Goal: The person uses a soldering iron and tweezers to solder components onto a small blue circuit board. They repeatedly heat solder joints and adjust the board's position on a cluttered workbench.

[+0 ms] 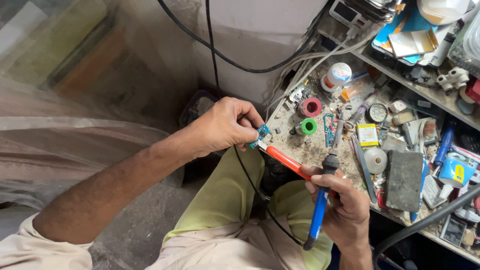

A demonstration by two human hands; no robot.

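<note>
The left hand (pixel 225 125) pinches a small blue-green circuit board (pixel 262 133) just off the edge of the cluttered surface (pixel 300 145). The right hand (pixel 345 205) clenches an orange-handled tool (pixel 285 160), tip touching the board, and a blue-handled soldering iron (pixel 320 200). Good work probably needs a steady board and light tip pressure.

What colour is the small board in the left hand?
Blue board, best seen in the head view.

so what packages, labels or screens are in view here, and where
White tub with a blue-and-white label: round, back of the bench.
Yellow labelled pack: small rectangle, mid bench.
Blue and yellow tape roll: right edge.
Grey meter with screen: upper shelf.
</note>
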